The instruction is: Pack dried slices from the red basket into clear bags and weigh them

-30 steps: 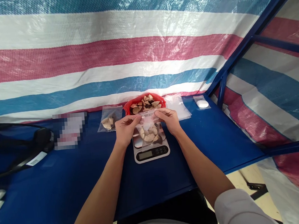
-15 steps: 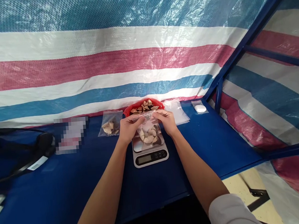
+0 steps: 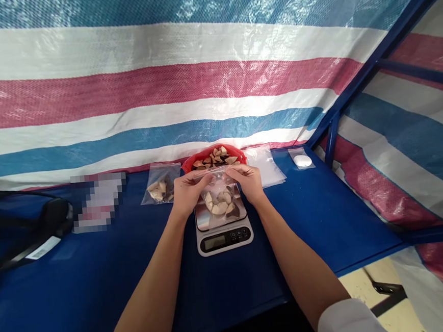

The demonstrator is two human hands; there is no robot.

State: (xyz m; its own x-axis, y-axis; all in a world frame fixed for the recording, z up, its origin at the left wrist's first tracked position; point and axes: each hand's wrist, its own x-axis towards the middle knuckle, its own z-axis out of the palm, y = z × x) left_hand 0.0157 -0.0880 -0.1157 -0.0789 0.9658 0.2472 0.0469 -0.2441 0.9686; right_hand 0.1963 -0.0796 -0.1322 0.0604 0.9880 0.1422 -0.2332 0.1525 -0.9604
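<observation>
Both hands pinch the top edge of a clear zip bag with several pale, dark-edged dried slices inside. My left hand grips the bag's upper left, fingers closed. On its upper right, my right hand is closed the same way. Beneath the bag is a white kitchen scale with a dark display and buttons at its front; I cannot tell whether the bag rests on its plate. Just beyond the hands stands a red basket holding more dried slices.
To the left lies another clear bag with slices in it. Flat clear bags lie right of the basket, then a small white case. A black strapped item is at far left on the blue table. Striped sheeting rises behind.
The camera view has shifted slightly. Both hands still pinch the bag's top, and the bag stays over the scale with little other movement.
</observation>
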